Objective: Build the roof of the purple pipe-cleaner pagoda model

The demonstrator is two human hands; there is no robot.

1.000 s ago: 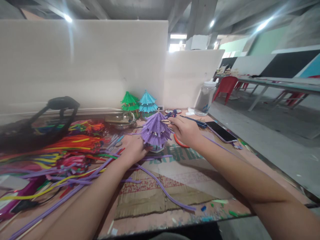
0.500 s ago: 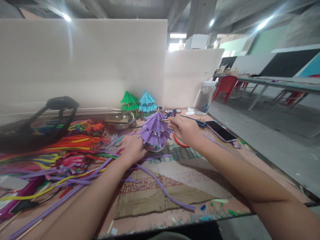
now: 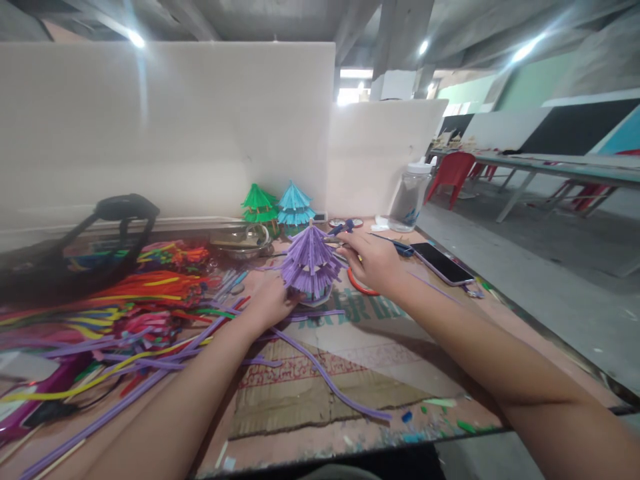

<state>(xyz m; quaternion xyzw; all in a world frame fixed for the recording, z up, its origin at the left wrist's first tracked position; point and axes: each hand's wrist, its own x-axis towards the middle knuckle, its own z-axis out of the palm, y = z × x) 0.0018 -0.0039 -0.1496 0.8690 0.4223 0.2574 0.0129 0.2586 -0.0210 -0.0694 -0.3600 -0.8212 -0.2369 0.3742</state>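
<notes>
A purple two-tiered model pavilion, its roofs made of foam-like strips, stands upright on a pale base. My left hand is closed around the lower left side of that base; the roof hides some fingertips. My right hand is at the model's upper right, thumb and fingers pinched on a slim metallic tool that looks like tweezers. Its tip points at the upper roof; whether it touches cannot be made out. Beneath lies a cardboard sheet, crossed by a loose purple strip.
Green and light blue model pavilions stand behind. Bundles of coloured strips and a metal bowl are leftward. Red-orange scissor handles, a phone and a water bottle are rightward.
The purple pavilion has tilted or turned slightly, its peak shifting a little left and more of the base showing. Both hands keep their holds and have barely moved.
</notes>
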